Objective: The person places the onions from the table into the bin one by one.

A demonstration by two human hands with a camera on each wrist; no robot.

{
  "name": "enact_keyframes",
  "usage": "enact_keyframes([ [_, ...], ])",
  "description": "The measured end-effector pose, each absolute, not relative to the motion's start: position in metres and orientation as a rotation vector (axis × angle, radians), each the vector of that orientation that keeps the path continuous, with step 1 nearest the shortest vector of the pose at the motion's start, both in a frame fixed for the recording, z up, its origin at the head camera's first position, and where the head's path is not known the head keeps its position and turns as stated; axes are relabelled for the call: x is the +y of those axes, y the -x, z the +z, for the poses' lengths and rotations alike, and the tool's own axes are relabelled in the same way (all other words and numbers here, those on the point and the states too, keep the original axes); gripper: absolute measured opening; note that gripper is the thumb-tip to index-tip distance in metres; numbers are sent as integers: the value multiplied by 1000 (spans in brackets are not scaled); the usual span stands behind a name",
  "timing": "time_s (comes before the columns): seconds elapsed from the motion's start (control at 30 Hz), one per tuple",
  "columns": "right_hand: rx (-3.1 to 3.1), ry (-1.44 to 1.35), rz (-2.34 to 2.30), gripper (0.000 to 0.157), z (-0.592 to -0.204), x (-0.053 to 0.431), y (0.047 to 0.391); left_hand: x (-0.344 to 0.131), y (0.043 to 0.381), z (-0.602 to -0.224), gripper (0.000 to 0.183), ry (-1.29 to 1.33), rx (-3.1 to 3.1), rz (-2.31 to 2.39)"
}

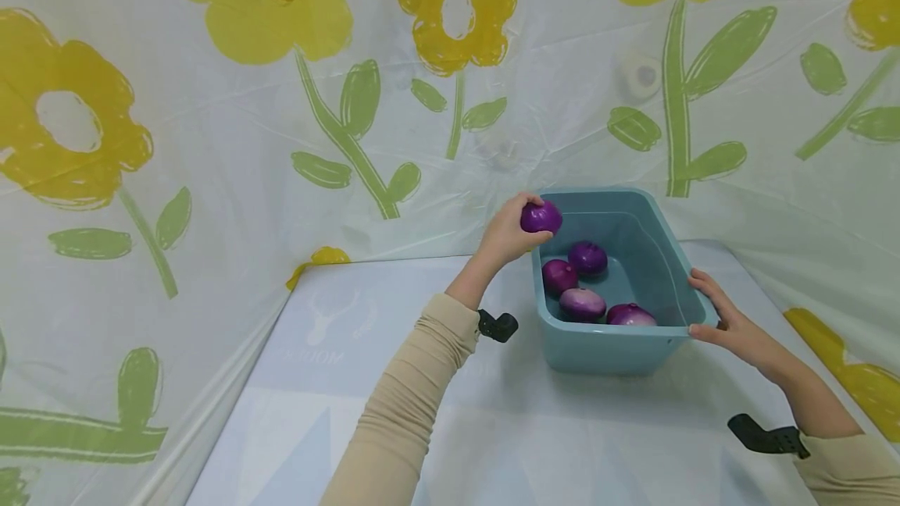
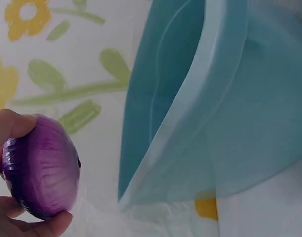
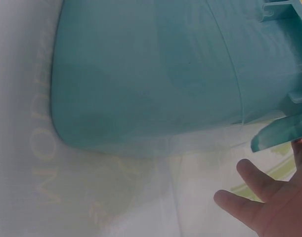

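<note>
My left hand (image 1: 508, 231) grips a shiny purple onion (image 1: 541, 218) between thumb and fingers, at the left rim of a teal plastic bin (image 1: 612, 348). In the left wrist view the same onion (image 2: 47, 168) shows a dark side and a paler side. Inside the bin sit several more onions: a dark purple onion (image 1: 587, 258), a reddish-purple onion (image 1: 560, 277), a paler onion (image 1: 582, 304) and one with a white patch (image 1: 630, 315), partly hidden by the front rim. At the bin's front right corner, my right hand (image 1: 738, 332) touches the rim with spread, fairly straight fingers (image 3: 259, 178).
The bin stands on a pale table (image 1: 394, 334) with faint printed lettering and blue triangles. Behind it hangs a white curtain (image 1: 562, 100) with yellow flowers and green leaves. Each wrist wears a black camera mount, such as the left mount (image 1: 498, 326).
</note>
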State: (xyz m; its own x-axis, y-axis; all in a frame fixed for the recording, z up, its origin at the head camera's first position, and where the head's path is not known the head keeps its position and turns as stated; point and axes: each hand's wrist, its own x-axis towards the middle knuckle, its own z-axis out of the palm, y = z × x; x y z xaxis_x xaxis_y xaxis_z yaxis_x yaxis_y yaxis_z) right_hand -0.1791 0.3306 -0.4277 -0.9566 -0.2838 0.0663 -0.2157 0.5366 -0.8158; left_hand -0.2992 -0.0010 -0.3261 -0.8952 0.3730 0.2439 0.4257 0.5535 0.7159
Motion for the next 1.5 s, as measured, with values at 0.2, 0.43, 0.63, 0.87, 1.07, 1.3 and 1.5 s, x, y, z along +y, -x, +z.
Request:
enact_keyframes([
  [0.2, 2684, 436, -1423, 82, -428, 330, 179, 16, 291, -329, 38, 911, -2695, -1230],
  [0.43, 2688, 450, -1424, 81, -429, 330, 178, 14, 287, -333, 37, 1056, -2713, -1184],
  [0.63, 2690, 451, -1419, 80, -428, 330, 177, 8, 288, -336, 38, 1034, -2748, -1190],
  [0.87, 2709, 447, -1383, 79, -427, 333, 178, 0, 289, -338, 39, 995, -2754, -1215],
  [1.07, 2714, 449, -1366, 79, -423, 336, 176, -12, 289, -340, 42, 924, -2779, -1234],
  [1.3, 2756, 541, -1350, 79, -420, 335, 178, -44, 282, -346, 47, 829, -2772, -1095],
  [1.5, 2919, 572, -1228, 88, -418, 339, 168, -94, 264, -369, 55, 645, -2751, -809],
])
